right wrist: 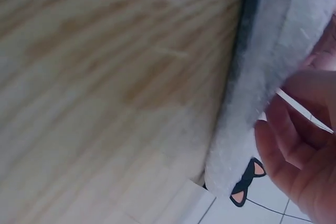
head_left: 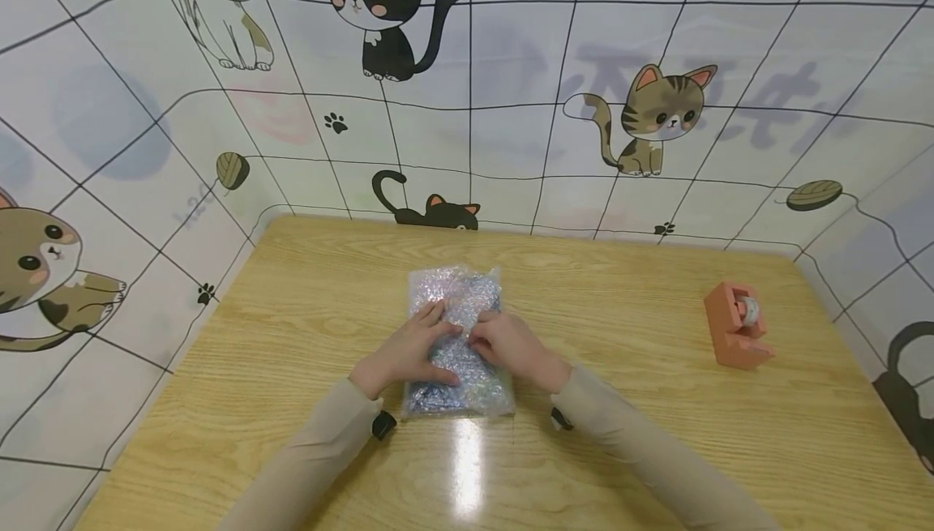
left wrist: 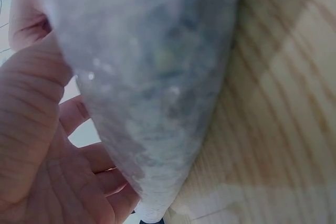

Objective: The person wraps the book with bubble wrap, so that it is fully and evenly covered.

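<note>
A flat parcel in clear bubble wrap [head_left: 460, 389] lies on the table, with bluish contents showing through the wrap. My left hand [head_left: 412, 353] rests on its left side, thumb and fingers spread over the top. On the right half, my right hand [head_left: 514, 349] has its fingers curled and pinches the wrap near the middle. The left wrist view shows the parcel's side [left wrist: 157, 77] close up beside my palm and thumb. In the right wrist view, curled fingers [right wrist: 275, 150] sit against the wrapped edge [right wrist: 262, 61]; the thumb tip is hidden.
An orange tape dispenser [head_left: 733, 328] with a roll of tape stands at the right of the wooden table [head_left: 620, 296]. A cloth backdrop printed with cats [head_left: 511, 134] rises behind the table and along both sides.
</note>
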`<state>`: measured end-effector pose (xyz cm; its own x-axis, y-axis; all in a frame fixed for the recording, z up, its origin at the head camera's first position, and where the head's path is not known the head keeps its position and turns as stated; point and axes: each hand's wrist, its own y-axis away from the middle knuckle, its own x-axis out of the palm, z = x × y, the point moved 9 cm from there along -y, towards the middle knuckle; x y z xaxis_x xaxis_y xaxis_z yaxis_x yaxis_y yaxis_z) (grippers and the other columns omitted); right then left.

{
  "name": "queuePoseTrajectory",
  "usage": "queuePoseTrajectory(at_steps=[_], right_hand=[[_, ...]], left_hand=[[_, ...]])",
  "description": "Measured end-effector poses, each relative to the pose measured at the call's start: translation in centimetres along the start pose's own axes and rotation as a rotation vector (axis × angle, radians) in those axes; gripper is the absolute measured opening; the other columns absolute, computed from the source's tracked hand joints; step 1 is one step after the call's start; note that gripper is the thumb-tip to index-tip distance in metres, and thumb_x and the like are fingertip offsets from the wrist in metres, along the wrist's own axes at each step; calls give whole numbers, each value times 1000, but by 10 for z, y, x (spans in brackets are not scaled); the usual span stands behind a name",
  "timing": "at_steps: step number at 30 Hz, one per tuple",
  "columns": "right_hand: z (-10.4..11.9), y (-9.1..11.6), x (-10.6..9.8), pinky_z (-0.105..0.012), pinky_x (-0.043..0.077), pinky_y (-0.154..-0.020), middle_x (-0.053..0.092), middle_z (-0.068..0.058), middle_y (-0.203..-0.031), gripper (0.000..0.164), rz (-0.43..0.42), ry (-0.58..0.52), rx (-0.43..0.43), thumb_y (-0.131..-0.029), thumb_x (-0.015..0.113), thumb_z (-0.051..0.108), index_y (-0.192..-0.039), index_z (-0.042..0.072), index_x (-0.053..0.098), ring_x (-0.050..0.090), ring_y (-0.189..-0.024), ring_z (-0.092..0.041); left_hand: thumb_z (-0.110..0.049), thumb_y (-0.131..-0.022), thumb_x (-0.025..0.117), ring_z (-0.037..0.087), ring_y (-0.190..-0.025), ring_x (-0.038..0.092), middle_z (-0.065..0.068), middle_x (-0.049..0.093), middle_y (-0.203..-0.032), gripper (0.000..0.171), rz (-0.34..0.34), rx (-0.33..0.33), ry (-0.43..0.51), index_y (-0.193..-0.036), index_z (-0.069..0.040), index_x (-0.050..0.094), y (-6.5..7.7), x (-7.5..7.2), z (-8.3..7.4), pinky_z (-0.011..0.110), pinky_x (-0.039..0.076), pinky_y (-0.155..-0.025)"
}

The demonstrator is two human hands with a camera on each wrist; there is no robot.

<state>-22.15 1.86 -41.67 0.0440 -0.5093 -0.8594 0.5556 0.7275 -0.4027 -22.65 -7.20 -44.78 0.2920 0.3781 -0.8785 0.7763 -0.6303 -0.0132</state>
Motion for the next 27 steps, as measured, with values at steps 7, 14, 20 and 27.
queuePoseTrajectory(at_steps=[7, 14, 20, 27], right_hand=[[2, 8, -1, -28, 53, -77, 65, -13, -92, 17, 193, -49, 42, -74, 63, -11, -86, -3, 71, 63, -85, -24], [0, 13, 2, -25, 51, -74, 61, -10, -97, 35, 249, -42, 73, -79, 59, -8, -113, -1, 65, 57, -82, -18], [5, 12, 9, -22, 44, -66, 55, -9, -90, 42, 232, 43, 14, -80, 55, -10, -119, 2, 63, 46, -75, -14], [6, 16, 9, -24, 45, -69, 53, -9, -93, 40, 241, 68, -10, -84, 55, -9, -123, 3, 61, 46, -78, -16]], left_hand=[[-43, -68, 81, 48, -135, 18, 33, 22, -146, 82, -2, 4, 9, -131, -1, 49, 0, -1, 0, 55, 20, -109], [-45, -67, 81, 46, -136, 18, 32, 21, -147, 100, -3, -24, 5, -139, 8, 35, 1, 0, 3, 52, 19, -110], [-46, -68, 80, 45, -137, 16, 32, 20, -147, 100, 14, -43, 7, -139, 8, 35, 1, 1, 4, 51, 18, -111], [-47, -67, 80, 45, -137, 16, 32, 20, -147, 101, 13, -50, 10, -139, 8, 35, 1, 1, 4, 51, 17, -111]])
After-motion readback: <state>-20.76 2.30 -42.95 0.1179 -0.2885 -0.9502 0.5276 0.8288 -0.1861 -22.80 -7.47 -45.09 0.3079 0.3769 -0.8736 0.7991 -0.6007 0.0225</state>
